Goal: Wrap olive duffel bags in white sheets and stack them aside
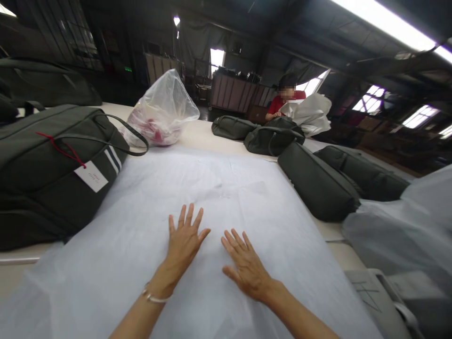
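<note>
A large, pale translucent sheet point(158, 188) is spread over the table in front of me. My left hand point(185, 238) lies on it with the fingers spread, and a bracelet point(155, 297) circles that wrist. To its right, my right hand point(245, 263) rests palm down on the same sheet, fingers stretched forward. Neither hand grips anything. Beside the sheet's left edge sits a dark green bag point(52, 183) with a handle, two white stripes and a white tag point(91, 176) on a red cord.
A clear plastic bag point(164, 113) with reddish contents stands at the back. Several dark green bags point(318, 183) line the right side, near translucent plastic point(406, 221) and a grey case point(376, 296). Across the table, a person in red point(271, 106) handles pale plastic point(310, 113).
</note>
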Demonstrator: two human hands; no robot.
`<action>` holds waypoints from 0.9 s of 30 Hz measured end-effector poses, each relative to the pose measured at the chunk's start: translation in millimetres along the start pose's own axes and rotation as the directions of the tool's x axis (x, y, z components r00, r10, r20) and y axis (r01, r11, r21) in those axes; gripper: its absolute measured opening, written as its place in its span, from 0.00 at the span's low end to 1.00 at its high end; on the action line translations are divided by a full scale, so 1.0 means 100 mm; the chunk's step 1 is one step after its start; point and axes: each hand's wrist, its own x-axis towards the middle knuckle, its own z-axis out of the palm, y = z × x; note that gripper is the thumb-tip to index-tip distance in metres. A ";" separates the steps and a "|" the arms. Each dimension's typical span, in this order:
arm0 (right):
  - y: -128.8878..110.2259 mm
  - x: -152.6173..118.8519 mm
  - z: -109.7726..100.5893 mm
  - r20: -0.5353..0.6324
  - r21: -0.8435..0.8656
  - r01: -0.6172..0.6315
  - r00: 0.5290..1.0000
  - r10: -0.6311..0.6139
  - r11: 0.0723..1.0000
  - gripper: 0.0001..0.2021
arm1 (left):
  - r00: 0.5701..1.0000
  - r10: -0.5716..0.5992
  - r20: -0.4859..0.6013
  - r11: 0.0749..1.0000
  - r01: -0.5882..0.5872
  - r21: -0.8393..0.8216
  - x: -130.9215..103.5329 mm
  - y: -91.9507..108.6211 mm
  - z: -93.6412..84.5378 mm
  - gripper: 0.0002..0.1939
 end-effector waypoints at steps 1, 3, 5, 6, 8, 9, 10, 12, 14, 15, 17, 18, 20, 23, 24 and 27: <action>-0.05 -0.13 0.04 0.018 -0.002 0.000 1.000 0.000 1.000 0.34 | 1.000 0.005 -0.015 0.999 -0.004 0.041 -0.14 -0.10 -0.02 0.31; -0.10 -0.29 0.11 0.054 0.001 -0.018 0.998 0.018 1.000 0.34 | 0.999 -0.010 0.035 0.995 0.007 0.102 -0.42 -0.27 0.00 0.33; -0.09 -0.33 0.18 0.072 0.000 -0.044 0.996 0.044 0.999 0.34 | 0.992 -0.035 0.124 0.990 0.017 0.140 -0.62 -0.38 0.05 0.33; -0.08 -0.31 0.20 0.071 -0.003 -0.058 0.996 0.058 0.998 0.34 | 0.987 -0.041 0.155 0.988 0.017 0.153 -0.66 -0.41 0.08 0.33; -0.03 -0.25 0.24 0.057 -0.014 -0.080 0.995 0.081 0.997 0.33 | 0.983 -0.040 0.177 0.987 0.011 0.163 -0.65 -0.43 0.11 0.34; -0.01 -0.20 0.25 0.048 -0.022 -0.089 0.995 0.090 0.996 0.33 | 0.983 -0.035 0.178 0.987 0.006 0.159 -0.60 -0.43 0.12 0.34; 0.01 -0.14 0.26 0.041 -0.032 -0.094 0.995 0.096 0.995 0.33 | 0.983 -0.027 0.179 0.989 0.000 0.149 -0.53 -0.42 0.13 0.34; 0.07 -0.01 0.26 0.029 -0.058 -0.109 0.993 0.110 0.992 0.33 | 0.982 -0.012 0.191 0.993 -0.011 0.121 -0.36 -0.39 0.13 0.34; 0.13 0.13 0.26 0.020 -0.081 -0.129 0.991 0.131 0.988 0.34 | 0.977 -0.006 0.212 0.995 -0.014 0.096 -0.19 -0.38 0.13 0.35; 0.16 0.21 0.26 0.013 -0.089 -0.141 0.990 0.142 0.986 0.34 | 0.974 -0.004 0.225 0.996 -0.016 0.087 -0.10 -0.38 0.13 0.35; 0.24 0.36 0.24 0.003 -0.099 -0.158 0.987 0.159 0.982 0.34 | 0.969 0.007 0.246 0.997 -0.025 0.068 0.07 -0.39 0.15 0.35; 0.29 0.44 0.23 0.001 -0.102 -0.168 0.986 0.169 0.980 0.34 | 0.968 0.012 0.252 0.998 -0.028 0.059 0.16 -0.40 0.16 0.35; 0.39 0.58 0.21 0.014 -0.107 -0.206 0.978 0.208 0.973 0.34 | 0.967 0.012 0.255 0.999 -0.022 0.038 0.35 -0.41 0.19 0.35; 0.50 0.72 0.16 0.067 -0.092 -0.274 0.957 0.281 0.957 0.35 | 0.966 0.010 0.257 1.000 -0.011 0.002 0.52 -0.43 0.17 0.35; 0.52 0.74 0.13 0.080 -0.069 -0.291 0.952 0.296 0.954 0.36 | 0.970 0.018 0.242 1.000 -0.017 -0.005 0.51 -0.45 0.14 0.34; 0.55 0.63 0.00 0.051 0.074 -0.305 0.952 0.302 0.950 0.36 | 0.991 0.053 0.125 0.997 -0.060 0.052 0.25 -0.59 -0.02 0.33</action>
